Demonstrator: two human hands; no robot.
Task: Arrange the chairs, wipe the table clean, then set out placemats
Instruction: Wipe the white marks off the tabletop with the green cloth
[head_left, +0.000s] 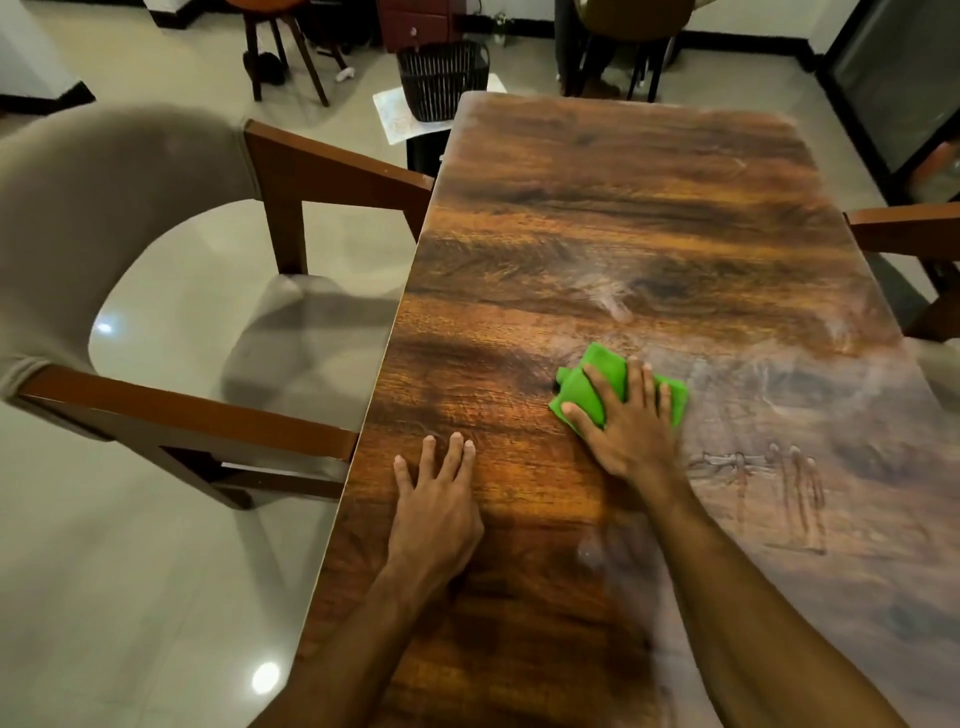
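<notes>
From the head camera, a long wooden table (623, 208) with a dark, strongly grained top runs away from the person, and both bare forearms reach over its near end. The right hand (631, 426) lies palm down on a crumpled green cloth (597, 382), fingers straight and spread, pressing it flat to the tabletop a little right of the middle. The cloth shows beyond the fingertips and on both sides of the hand. The left hand (439, 499) rests flat on the bare wood near the table's left edge, fingers straight and slightly fanned, holding nothing; it sits well apart from the cloth. Pale streaks and smears mark the right part of the tabletop. An armchair (130, 208) with a grey curved back and brown wooden arms stands at the table's left side, its arm ends touching or nearly touching the edge. The wooden arm of a second chair (909, 228) meets the right edge. Past the far end, a dark slatted basket (441, 78) stands on a sheet of paper (397, 117) on the pale glossy floor (156, 597).
</notes>
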